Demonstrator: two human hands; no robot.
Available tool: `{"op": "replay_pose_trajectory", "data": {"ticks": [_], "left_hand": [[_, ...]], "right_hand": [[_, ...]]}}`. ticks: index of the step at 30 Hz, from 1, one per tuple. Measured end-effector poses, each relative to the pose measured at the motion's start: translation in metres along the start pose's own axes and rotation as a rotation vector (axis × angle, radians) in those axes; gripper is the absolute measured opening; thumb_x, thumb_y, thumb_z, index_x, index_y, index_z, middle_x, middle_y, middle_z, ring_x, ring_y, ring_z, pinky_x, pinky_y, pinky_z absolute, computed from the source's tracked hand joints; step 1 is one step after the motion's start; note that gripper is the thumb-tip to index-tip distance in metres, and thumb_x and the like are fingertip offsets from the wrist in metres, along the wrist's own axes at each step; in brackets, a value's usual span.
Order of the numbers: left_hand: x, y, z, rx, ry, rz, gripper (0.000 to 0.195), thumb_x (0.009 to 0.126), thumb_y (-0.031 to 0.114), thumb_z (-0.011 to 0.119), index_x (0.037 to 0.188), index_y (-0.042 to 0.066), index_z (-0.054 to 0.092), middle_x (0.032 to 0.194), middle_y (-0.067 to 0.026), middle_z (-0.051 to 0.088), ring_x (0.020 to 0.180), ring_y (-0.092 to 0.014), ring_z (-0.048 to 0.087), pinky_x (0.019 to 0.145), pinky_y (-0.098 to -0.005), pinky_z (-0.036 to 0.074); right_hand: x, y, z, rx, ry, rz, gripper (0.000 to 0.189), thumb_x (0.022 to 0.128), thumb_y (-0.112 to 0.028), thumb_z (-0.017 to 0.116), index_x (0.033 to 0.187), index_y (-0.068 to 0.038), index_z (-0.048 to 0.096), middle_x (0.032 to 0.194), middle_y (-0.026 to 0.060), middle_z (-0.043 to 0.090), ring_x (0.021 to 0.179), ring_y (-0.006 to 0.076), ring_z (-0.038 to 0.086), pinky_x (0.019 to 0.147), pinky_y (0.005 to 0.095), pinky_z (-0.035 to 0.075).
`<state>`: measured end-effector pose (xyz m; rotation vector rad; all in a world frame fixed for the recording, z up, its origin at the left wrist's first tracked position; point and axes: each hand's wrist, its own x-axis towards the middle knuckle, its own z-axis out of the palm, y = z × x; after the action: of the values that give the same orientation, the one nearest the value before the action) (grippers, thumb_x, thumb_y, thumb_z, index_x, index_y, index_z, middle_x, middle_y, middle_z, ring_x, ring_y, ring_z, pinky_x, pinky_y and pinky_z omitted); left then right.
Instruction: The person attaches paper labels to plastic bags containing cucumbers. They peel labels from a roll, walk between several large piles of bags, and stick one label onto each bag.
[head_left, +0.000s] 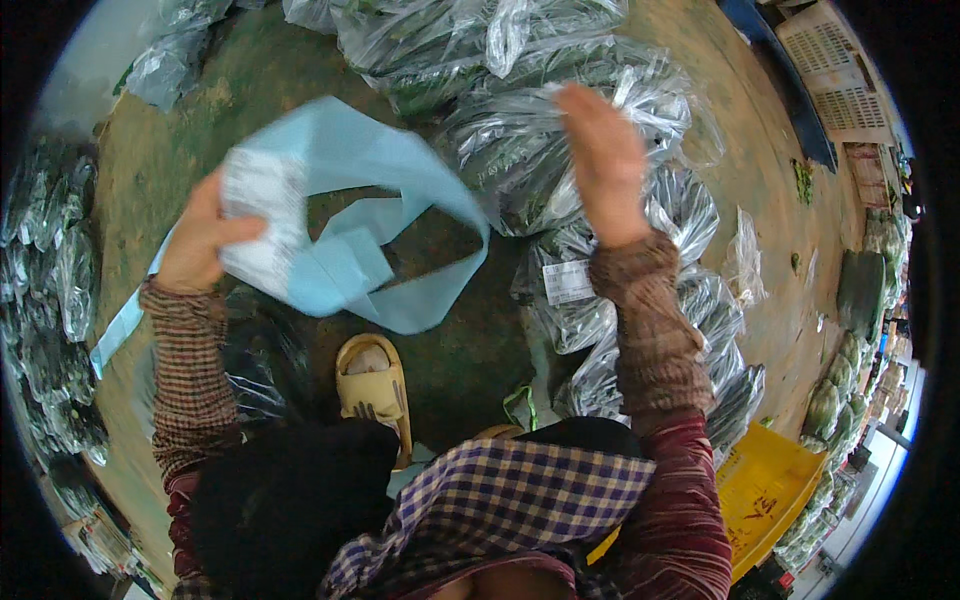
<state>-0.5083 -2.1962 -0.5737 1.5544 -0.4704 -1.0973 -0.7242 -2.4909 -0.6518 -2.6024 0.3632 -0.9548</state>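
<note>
My left hand (196, 238) grips a long strip of printed white labels (262, 217) on light blue backing paper. The backing (442, 300) hangs in a wide loop to the right, and a loose tail drops on the left, past the wrist. Blurred by motion, my right hand (606, 169) is stretched out over clear plastic bags of green produce (495, 165), with nothing visible in it. Below that hand, one bag carries a white label (568, 281) with printed writing, partly covered by my sleeve.
More bagged produce (45, 285) lines the left side. A yellow crate (772, 495) stands at lower right, a pale plastic crate (832, 71) at upper right. An empty clear bag (744, 259) lies on the floor. My sandalled foot (371, 382) is below the strip, beside a dark plastic bag (262, 360).
</note>
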Motion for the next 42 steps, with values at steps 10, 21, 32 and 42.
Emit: {"op": "replay_pose_trajectory", "data": {"ticks": [10,21,32,42], "left_hand": [[-0.086,0.053,-0.111,0.040,0.614,0.343,0.045,0.079,0.010,0.052,0.120,-0.001,0.038,0.115,-0.0109,0.048,0.105,-0.019,0.048,0.089,-0.0294,0.038],[-0.051,0.004,0.014,-0.325,0.121,0.137,0.043,0.078,0.002,0.051,0.119,0.000,0.037,0.110,-0.0105,0.051,0.098,-0.019,0.051,0.085,-0.0321,0.043],[-0.031,-0.012,0.067,-0.292,-0.099,0.076,0.050,0.075,-0.002,0.055,0.121,0.001,0.035,0.107,-0.0083,0.053,0.095,-0.016,0.054,0.080,-0.0286,0.045],[-0.005,-0.003,0.117,-0.084,-0.369,0.212,0.049,0.072,0.001,0.062,0.117,0.001,0.041,0.105,-0.0058,0.054,0.096,-0.013,0.052,0.083,-0.0265,0.041]], "right_hand": [[-0.059,-0.006,-0.019,0.013,-0.560,-0.023,0.050,0.069,-0.033,0.064,0.113,-0.014,0.050,0.129,0.0136,0.033,0.121,0.0346,0.026,0.095,0.0450,0.025],[0.014,0.103,-0.009,-0.119,-0.270,0.465,0.040,0.063,-0.031,0.065,0.096,-0.012,0.055,0.085,0.0186,0.057,0.084,0.0315,0.055,0.071,0.0392,0.042],[0.005,0.061,-0.171,0.046,-0.110,0.606,0.005,0.061,-0.005,0.055,0.063,-0.004,0.050,0.057,-0.0026,0.045,0.054,0.0053,0.040,0.048,0.0201,0.032],[-0.061,-0.011,-0.164,-0.674,-0.497,0.335,0.030,0.068,-0.014,0.062,0.097,-0.008,0.056,0.082,0.0153,0.055,0.069,0.0298,0.054,0.061,0.0354,0.045]]}}
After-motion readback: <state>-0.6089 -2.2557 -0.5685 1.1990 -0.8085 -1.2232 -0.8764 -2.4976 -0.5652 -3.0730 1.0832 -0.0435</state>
